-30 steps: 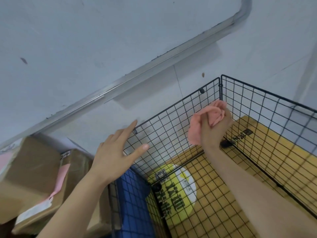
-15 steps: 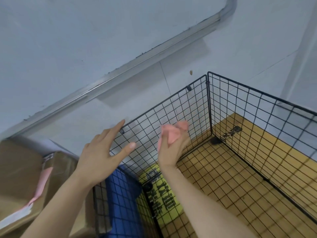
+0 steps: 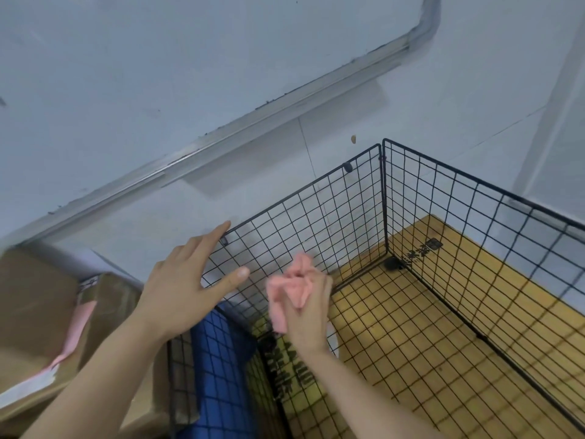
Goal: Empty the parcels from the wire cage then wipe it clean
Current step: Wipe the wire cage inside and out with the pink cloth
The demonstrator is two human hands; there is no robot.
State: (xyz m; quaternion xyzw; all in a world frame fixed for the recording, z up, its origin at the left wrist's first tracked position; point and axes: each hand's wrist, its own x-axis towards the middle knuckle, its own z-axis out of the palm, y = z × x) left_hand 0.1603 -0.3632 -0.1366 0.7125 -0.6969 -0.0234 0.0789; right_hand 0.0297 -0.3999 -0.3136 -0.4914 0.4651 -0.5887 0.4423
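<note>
**Soft cloth, springy cage: hold the rim while wiping**

Nearest to me, my right hand (image 3: 305, 307) has its fingers curled tight around one pink cloth (image 3: 292, 289), bunched into a wad. The cloth looks soft and very light. I judge it could catch on wire ends, so a full fist is the right hold. It is at the inner face of the cage's left panel, but the blur does not let me say if it touches. My left hand (image 3: 186, 286) is open, with the fingers straight and spread and the index tip at the top wire.

To the left, outside the cage, I count two brown parcels (image 3: 34, 312). There is also one blue thing (image 3: 218, 369) behind the mesh, which I cannot identify.

The wire cage (image 3: 474, 180) stands close to the wall (image 3: 158, 90). I see no parcel inside it, only one printed cardboard sheet (image 3: 427, 312) under the floor grid. Two upright panels meet at the far corner. The thin wire should be light and flexible, so I would steady it at the top rim. Beyond, one metal rail (image 3: 253, 122) crosses the wall.
</note>
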